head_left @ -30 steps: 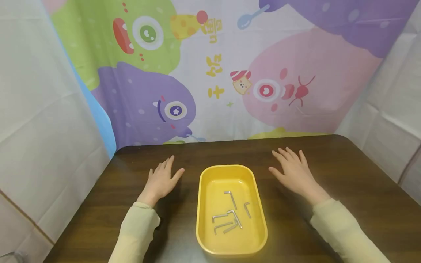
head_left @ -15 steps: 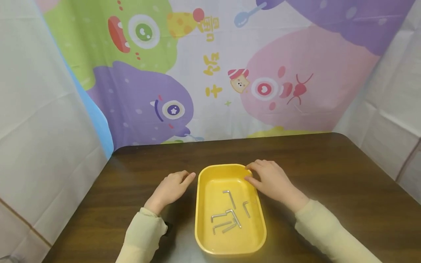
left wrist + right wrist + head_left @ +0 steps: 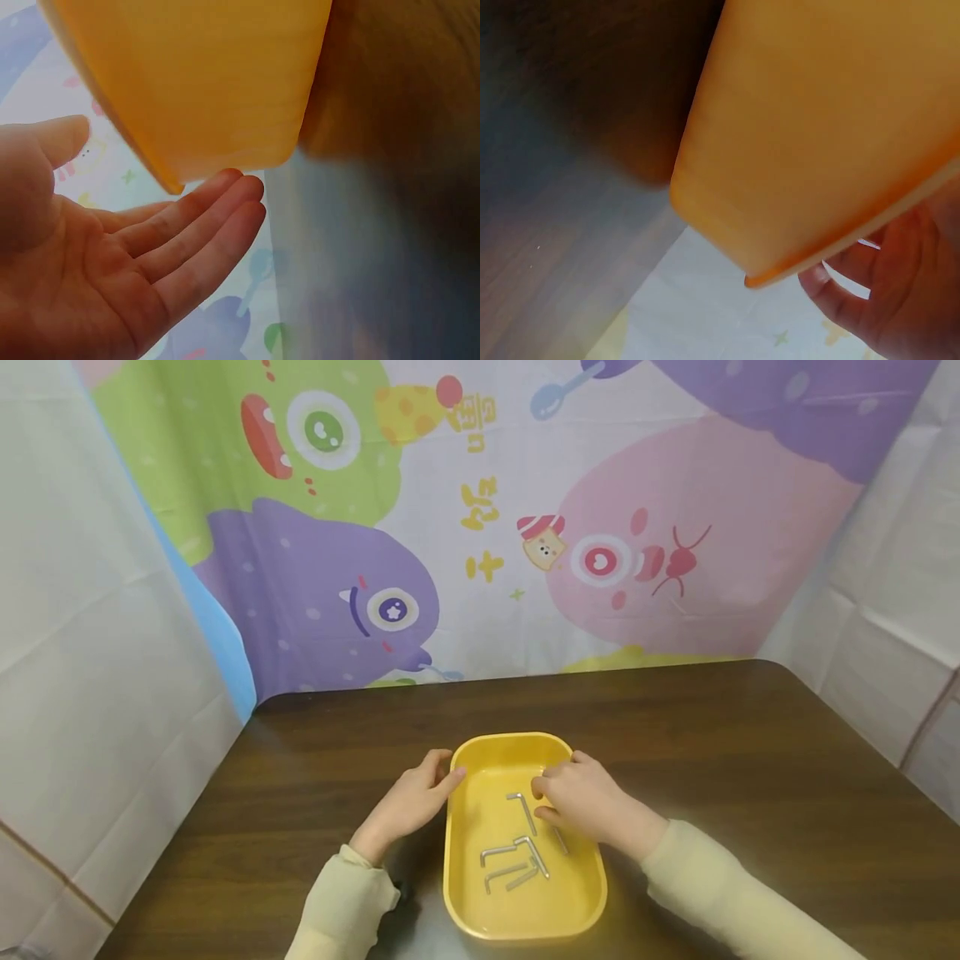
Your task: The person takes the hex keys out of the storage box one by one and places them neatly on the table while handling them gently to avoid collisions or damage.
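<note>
A yellow rectangular tray (image 3: 525, 927) stands on the table with several silver hex keys in it. Some hex keys (image 3: 501, 877) cluster toward its near half, while another hex key (image 3: 522, 810) lies farther back. My left hand (image 3: 408, 797) is at the tray's left rim, thumb tip over the edge; the left wrist view shows its fingers nearly straight, fingertips right at the outer wall (image 3: 202, 90). My right hand (image 3: 592, 797) reaches over the right rim, fingers bent and apart above the tray floor, holding nothing. It partly covers a hex key (image 3: 561, 841) at the right.
The dark wooden table (image 3: 712, 752) reaches back to a cartoon-printed curtain (image 3: 495, 635). Pale cloth panels (image 3: 97, 610) hang on both sides. The tray's walls rise around the hex keys.
Both hands have moved inward from the table beside the tray. My left hand has come to the left rim, and my right hand has passed over the right rim. The hex keys have not moved.
</note>
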Demonstrator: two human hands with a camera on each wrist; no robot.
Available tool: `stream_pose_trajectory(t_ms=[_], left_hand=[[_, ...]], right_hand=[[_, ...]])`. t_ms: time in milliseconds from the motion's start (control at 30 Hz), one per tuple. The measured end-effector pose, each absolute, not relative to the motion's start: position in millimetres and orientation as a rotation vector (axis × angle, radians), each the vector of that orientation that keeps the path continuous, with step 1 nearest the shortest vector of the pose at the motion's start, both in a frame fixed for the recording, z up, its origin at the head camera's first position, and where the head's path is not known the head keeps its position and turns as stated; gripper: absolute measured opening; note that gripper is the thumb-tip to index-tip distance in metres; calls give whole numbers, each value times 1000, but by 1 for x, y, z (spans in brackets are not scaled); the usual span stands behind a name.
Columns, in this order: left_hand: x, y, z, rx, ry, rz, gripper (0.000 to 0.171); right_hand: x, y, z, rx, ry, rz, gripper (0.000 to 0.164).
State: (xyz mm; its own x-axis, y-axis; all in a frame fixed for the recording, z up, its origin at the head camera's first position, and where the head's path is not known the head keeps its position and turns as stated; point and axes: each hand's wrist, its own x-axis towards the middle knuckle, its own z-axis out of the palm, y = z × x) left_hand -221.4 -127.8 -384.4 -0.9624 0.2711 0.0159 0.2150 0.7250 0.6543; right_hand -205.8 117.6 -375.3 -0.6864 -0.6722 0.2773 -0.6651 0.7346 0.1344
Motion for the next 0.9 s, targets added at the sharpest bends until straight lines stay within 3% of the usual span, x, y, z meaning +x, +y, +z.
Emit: stream_pose_trajectory(t_ms=[200,533,900], left_hand=[[-220,-127,-387,393,2785,1106,51],[-219,-128,-391,384,2758,1007,31],[-221,-129,-392,420,2766,991,29]], right_hand=[[-204,109,-380,1037,-2731,-176,15],[-198,103,-392,978,-2743,-292,17],[-196,101,-396,974,-2724,-254,11]])
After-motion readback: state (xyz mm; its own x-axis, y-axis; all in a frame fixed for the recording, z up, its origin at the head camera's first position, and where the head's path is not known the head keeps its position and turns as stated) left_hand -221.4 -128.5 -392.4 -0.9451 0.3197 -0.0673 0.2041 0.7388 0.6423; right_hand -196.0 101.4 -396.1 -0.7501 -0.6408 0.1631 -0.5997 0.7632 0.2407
